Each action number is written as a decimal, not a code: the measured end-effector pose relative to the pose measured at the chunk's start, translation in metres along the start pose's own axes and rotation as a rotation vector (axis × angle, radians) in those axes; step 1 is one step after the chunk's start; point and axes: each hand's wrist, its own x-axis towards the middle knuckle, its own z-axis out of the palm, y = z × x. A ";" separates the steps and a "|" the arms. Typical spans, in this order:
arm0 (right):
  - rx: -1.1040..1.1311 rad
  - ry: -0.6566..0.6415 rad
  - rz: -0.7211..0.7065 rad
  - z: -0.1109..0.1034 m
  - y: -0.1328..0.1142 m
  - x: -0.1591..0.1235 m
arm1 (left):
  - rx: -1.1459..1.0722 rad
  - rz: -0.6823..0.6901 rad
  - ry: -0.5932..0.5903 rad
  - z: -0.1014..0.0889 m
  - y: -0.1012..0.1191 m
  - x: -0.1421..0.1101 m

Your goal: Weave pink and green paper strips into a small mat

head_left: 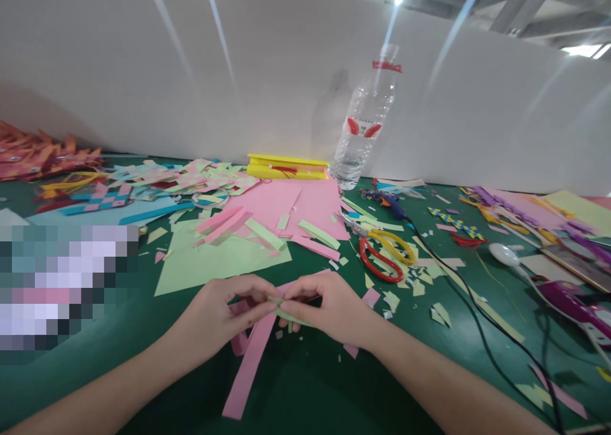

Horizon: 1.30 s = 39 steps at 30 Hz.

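My left hand (224,311) and my right hand (329,304) meet at the middle of the green table (334,390), fingers pinched together. Between them they hold folded paper strips (279,304), pink and light green, crossing each other. One long pink strip (248,365) trails down from the left hand toward me and lies on the table. A green strip end pokes out under my right fingers. More loose pink and green strips (267,231) lie just beyond the hands on a green sheet (205,263) and a pink sheet (296,202).
Red and yellow scissors (382,247) lie right of the hands. A glue gun (386,200) with a black cord, a clear plastic bottle (365,126) and a yellow box (286,166) stand farther back. Woven paper pieces and scraps cover the left and right. A white wall closes the back.
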 end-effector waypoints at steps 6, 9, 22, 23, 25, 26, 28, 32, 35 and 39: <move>0.061 0.051 0.021 0.002 -0.003 -0.002 | -0.026 -0.012 0.066 0.000 0.003 0.001; 0.032 0.058 0.024 0.003 -0.003 -0.002 | 0.002 -0.023 0.076 0.000 0.004 0.000; 0.052 0.064 0.053 0.006 -0.006 -0.003 | 0.005 -0.046 0.037 0.001 0.002 0.003; 0.047 0.082 0.057 0.005 -0.006 -0.003 | 0.003 -0.044 0.031 0.001 0.002 0.003; 0.034 0.115 0.060 0.005 -0.006 -0.002 | 0.012 -0.021 0.025 0.001 0.003 0.002; 0.029 0.124 0.061 0.005 -0.006 -0.002 | 0.021 -0.010 0.027 0.000 0.004 0.002; 0.018 0.126 0.062 0.005 -0.006 -0.002 | 0.034 -0.008 0.022 0.000 0.006 0.002; 0.012 0.122 0.063 0.005 -0.006 -0.002 | 0.048 -0.022 0.001 -0.001 0.007 0.002; 0.009 0.115 0.056 0.005 -0.006 -0.002 | 0.046 0.018 0.009 -0.001 0.006 0.002; -0.013 0.093 -0.006 0.005 -0.003 -0.003 | 0.023 0.051 -0.009 0.000 0.003 0.001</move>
